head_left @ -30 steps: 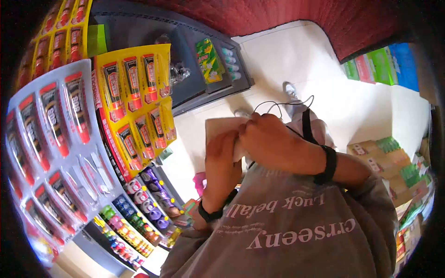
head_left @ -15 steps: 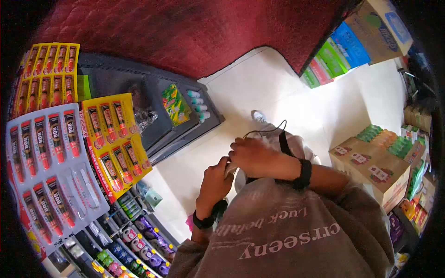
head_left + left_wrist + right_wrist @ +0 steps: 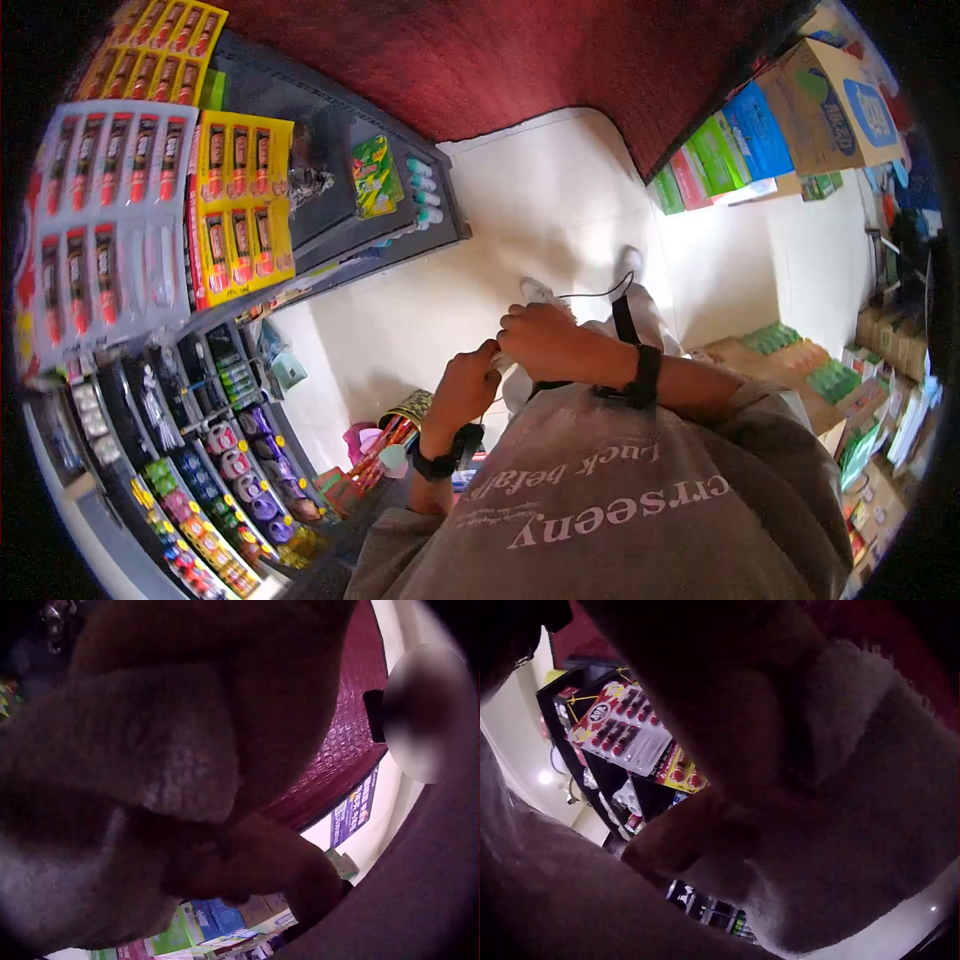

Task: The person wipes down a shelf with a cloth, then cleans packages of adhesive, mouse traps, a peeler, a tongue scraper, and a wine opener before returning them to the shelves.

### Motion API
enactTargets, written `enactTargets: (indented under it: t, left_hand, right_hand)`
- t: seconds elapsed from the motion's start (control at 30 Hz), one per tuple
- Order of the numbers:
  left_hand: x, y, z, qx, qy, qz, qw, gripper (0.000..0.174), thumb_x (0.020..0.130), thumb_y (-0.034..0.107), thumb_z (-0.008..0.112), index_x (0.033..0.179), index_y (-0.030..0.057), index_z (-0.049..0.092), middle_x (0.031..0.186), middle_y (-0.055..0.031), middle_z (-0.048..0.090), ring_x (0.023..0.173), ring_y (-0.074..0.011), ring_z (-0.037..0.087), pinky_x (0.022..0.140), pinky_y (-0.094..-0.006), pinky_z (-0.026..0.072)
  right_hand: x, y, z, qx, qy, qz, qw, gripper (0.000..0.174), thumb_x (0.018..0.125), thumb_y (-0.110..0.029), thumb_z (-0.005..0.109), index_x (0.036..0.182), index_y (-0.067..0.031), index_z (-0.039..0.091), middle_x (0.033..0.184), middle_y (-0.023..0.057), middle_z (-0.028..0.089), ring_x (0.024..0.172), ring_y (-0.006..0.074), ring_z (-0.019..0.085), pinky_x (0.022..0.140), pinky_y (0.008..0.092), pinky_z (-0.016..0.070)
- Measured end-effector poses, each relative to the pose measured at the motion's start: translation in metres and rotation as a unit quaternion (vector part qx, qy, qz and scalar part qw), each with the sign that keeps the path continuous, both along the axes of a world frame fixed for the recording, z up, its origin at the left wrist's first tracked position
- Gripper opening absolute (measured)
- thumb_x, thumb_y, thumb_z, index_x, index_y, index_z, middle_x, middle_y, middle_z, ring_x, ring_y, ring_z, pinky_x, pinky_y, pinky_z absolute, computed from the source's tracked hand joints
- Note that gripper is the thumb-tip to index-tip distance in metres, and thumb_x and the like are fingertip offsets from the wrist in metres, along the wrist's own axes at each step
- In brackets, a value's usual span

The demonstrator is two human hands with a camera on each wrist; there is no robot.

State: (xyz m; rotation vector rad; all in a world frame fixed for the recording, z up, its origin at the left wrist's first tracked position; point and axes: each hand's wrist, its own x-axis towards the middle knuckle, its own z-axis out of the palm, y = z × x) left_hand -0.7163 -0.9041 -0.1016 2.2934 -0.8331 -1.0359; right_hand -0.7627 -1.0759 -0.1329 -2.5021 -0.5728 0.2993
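Both hands are together in front of the shirt in the head view, gripping a pale cloth that is mostly hidden behind them. The left hand has curled fingers around its left part. Touching it, the right hand pinches the cloth from the right. In the left wrist view the greyish cloth spreads beside the dark left hand, and the right hand holds its lower part. The right wrist view shows the cloth's frayed edge and the right hand, both dim.
Glue cards hang on the left above shelves of small goods. A grey shelf and red padded surface lie ahead. Cartons stand at right, and a bin of sticks is near the left hand.
The cloth was spread flat between the hands a second ago; now it is bunched and mostly covered by them. The head view has shifted, bringing more shelves and the bin into sight.
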Motion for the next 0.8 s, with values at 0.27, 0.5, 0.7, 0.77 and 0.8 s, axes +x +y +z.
enactTargets:
  t: [0.27, 0.5, 0.7, 0.77, 0.8]
  left_hand:
    - [-0.079, -0.154, -0.036, -0.087, -0.076, -0.039, 0.993, 0.032, 0.073, 0.003, 0.055, 0.105, 0.0007, 0.054, 0.084, -0.0256, 0.060, 0.082, -0.0428, 0.058, 0.069, -0.0486, 0.0472]
    - [-0.156, -0.346, -0.059, -0.005, -0.103, -0.196, 0.975, 0.034, 0.075, 0.007, 0.054, 0.109, 0.0067, 0.055, 0.089, -0.0242, 0.061, 0.085, -0.0431, 0.058, 0.073, -0.0493, 0.0469]
    - [-0.190, -0.455, -0.044, -0.076, -0.218, -0.295, 0.927, 0.031, 0.071, -0.001, 0.049, 0.100, 0.0044, 0.058, 0.091, -0.0191, 0.063, 0.080, -0.0393, 0.059, 0.072, -0.0474, 0.0466]
    - [-0.193, -0.486, -0.036, -0.106, -0.302, -0.306, 0.897, 0.032, 0.071, -0.003, 0.049, 0.100, 0.0045, 0.061, 0.095, -0.0145, 0.064, 0.083, -0.0334, 0.061, 0.077, -0.0428, 0.0450]
    - [-0.192, -0.505, -0.006, -0.102, -0.326, -0.302, 0.890, 0.035, 0.070, -0.003, 0.050, 0.103, 0.0042, 0.061, 0.099, -0.0138, 0.063, 0.088, -0.0317, 0.060, 0.080, -0.0432, 0.0439]
  right_hand:
    - [-0.084, -0.161, 0.003, -0.001, 0.038, -0.055, 0.998, 0.015, 0.063, -0.005, 0.061, 0.077, -0.0001, 0.063, 0.081, 0.0162, 0.063, 0.082, 0.0327, 0.062, 0.071, 0.0407, 0.0504]
    - [-0.207, -0.336, -0.028, -0.017, 0.134, -0.193, 0.972, 0.020, 0.068, -0.009, 0.058, 0.085, -0.0011, 0.064, 0.089, 0.0189, 0.064, 0.086, 0.0353, 0.062, 0.071, 0.0428, 0.0507]
    - [-0.267, -0.414, -0.014, -0.058, 0.129, -0.268, 0.953, 0.017, 0.073, -0.009, 0.057, 0.089, -0.0026, 0.060, 0.091, 0.0175, 0.061, 0.081, 0.0340, 0.063, 0.067, 0.0426, 0.0512]
    - [-0.275, -0.439, -0.014, -0.084, 0.071, -0.314, 0.943, 0.015, 0.073, -0.007, 0.056, 0.087, -0.0023, 0.059, 0.091, 0.0174, 0.060, 0.077, 0.0335, 0.064, 0.064, 0.0417, 0.0514]
    - [-0.275, -0.451, 0.009, -0.098, 0.015, -0.347, 0.933, 0.017, 0.072, -0.006, 0.057, 0.088, -0.0021, 0.060, 0.092, 0.0164, 0.059, 0.075, 0.0318, 0.063, 0.064, 0.0399, 0.0520]
